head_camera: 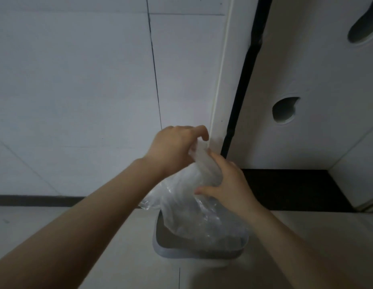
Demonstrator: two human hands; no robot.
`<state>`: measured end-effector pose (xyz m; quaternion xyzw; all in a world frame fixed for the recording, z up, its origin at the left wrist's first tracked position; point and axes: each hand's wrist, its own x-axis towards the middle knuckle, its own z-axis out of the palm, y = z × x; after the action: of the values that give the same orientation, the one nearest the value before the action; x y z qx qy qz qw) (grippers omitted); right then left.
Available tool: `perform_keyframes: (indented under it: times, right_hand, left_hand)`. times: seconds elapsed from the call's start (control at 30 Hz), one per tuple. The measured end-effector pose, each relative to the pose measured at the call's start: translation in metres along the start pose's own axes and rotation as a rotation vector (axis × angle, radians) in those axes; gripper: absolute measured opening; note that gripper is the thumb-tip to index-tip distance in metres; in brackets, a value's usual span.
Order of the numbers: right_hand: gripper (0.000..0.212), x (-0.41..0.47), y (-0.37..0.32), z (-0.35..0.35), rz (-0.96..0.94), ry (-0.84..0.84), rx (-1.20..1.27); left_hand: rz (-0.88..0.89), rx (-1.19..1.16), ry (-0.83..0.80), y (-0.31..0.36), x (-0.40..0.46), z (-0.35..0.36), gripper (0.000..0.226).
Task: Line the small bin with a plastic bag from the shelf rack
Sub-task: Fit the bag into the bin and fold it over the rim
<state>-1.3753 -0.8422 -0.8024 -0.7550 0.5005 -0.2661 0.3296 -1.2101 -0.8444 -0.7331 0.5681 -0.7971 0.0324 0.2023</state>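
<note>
A small pale bin (160, 245) with a rounded rim stands on the floor below my hands. A clear crumpled plastic bag (187, 205) hangs over its opening, its lower part reaching inside. My left hand (173, 149) pinches the bag's top edge from the left. My right hand (227, 184) grips the same bunched top edge from the right, just below the left hand. The bin's far side is hidden by the bag.
A white tiled wall (77, 80) fills the left and centre. A white cabinet door (306, 80) with round cut-out handles (284, 110) stands on the right, above a dark recess (289, 188). Pale floor tiles (123, 257) surround the bin.
</note>
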Motion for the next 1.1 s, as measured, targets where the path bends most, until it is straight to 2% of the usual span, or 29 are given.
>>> perform_keyframes:
  times: [0.1,0.2,0.3,0.4,0.47,0.53,0.6,0.67,0.73,0.8,0.87,0.93,1.03,1.1]
  right_hand:
    - [0.045,0.0,0.005,0.008,0.023,0.129,0.116]
    - [0.023,-0.003,0.012,0.007,0.003,0.212,0.111]
    - [0.015,-0.002,0.018,0.003,-0.007,0.276,0.112]
    - [0.014,0.003,0.026,-0.001,0.056,0.321,0.269]
    - [0.015,0.007,0.031,-0.004,0.135,0.336,0.436]
    - [0.018,0.009,0.038,-0.008,0.197,0.359,0.61]
    - [0.02,0.01,0.044,-0.014,0.171,0.367,0.634]
    - [0.021,0.013,0.048,-0.021,0.12,0.355,0.671]
    - [0.021,0.01,0.048,-0.025,0.129,0.312,0.925]
    - [0.015,0.009,0.051,-0.025,0.161,0.24,1.134]
    - [0.013,0.006,0.05,-0.018,0.2,0.204,1.191]
    - [0.008,0.001,0.054,-0.011,0.257,0.225,1.139]
    - [0.017,-0.012,0.07,-0.007,0.314,0.243,0.934]
    - [0.016,-0.021,0.084,-0.007,0.36,0.238,0.831]
  left_hand:
    - [0.059,-0.11,-0.054,-0.004,-0.008,0.006,0.063]
    - [0.027,-0.266,-0.101,-0.02,-0.025,0.005,0.1]
    - [-0.211,-0.567,0.036,-0.039,-0.061,0.014,0.116]
    - [-0.523,-0.713,0.192,-0.049,-0.109,0.045,0.128]
    - [-0.717,-0.75,0.19,-0.05,-0.131,0.068,0.139]
    - [-0.856,-0.896,0.116,-0.049,-0.14,0.085,0.147]
    - [-0.928,-1.1,0.072,-0.054,-0.14,0.095,0.142]
    - [-1.011,-1.209,0.118,-0.064,-0.14,0.104,0.129]
    - [-1.103,-1.236,0.102,-0.073,-0.142,0.109,0.124]
    - [-1.082,-1.261,-0.013,-0.074,-0.145,0.113,0.128]
    - [-1.005,-1.317,-0.054,-0.07,-0.141,0.116,0.131]
    - [-0.911,-1.374,-0.043,-0.069,-0.135,0.117,0.126]
    - [-0.782,-1.41,0.009,-0.069,-0.134,0.117,0.078]
    - [-0.765,-1.361,0.033,-0.068,-0.142,0.117,0.062]
